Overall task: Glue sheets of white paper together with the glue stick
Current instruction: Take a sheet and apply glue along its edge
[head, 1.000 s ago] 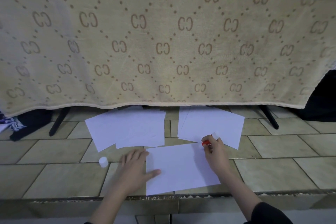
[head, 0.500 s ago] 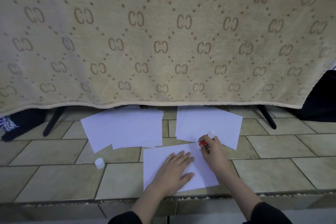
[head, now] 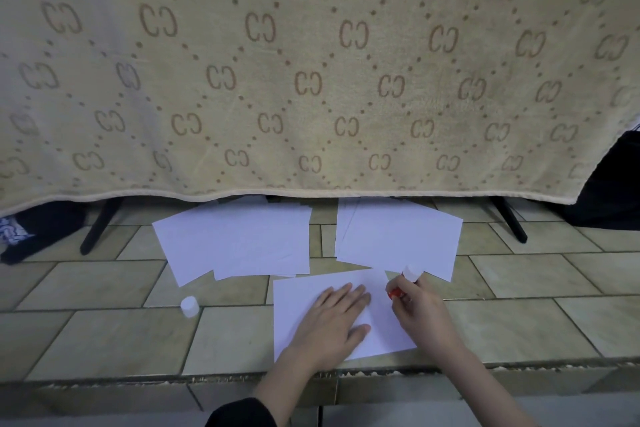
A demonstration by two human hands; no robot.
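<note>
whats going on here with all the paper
A person is gluing white paper on a tiled floor. The left hand lies flat on the nearest sheet, pinning it. The right hand grips the glue stick at that sheet's far right corner. Its white cap sits off to the left. Two more paper piles lie beyond.

Bare hands (head: 334, 319), dark sleeves (head: 239, 414).

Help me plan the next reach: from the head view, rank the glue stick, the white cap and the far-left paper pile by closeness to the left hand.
From the left hand:
1. Glue stick, just right, gripped by the right hand.
2. Far-left paper pile, beyond and to the left.
3. White cap, out left on the tiles.
</note>
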